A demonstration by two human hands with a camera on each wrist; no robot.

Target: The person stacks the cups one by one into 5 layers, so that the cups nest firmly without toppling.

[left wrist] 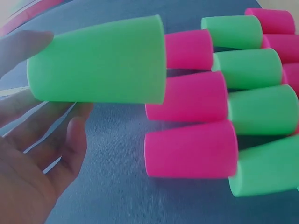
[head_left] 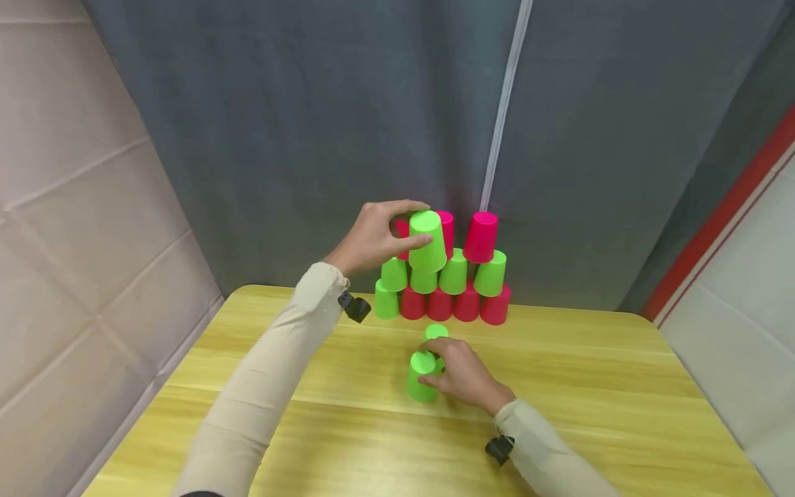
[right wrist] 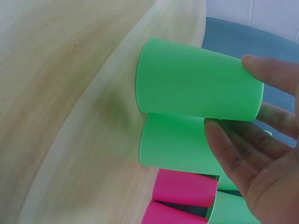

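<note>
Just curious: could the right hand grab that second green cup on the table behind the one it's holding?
Probably yes: the second green cup stands just beyond the right hand, nothing between, though that hand already grips a green cup.

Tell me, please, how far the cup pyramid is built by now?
Done: the bottom row, the green second row and two pink cups above it stand on the table. In hand: the left hand holds a green cup at the third row. Left: the right hand touches two loose green cups; the top is missing.
</note>
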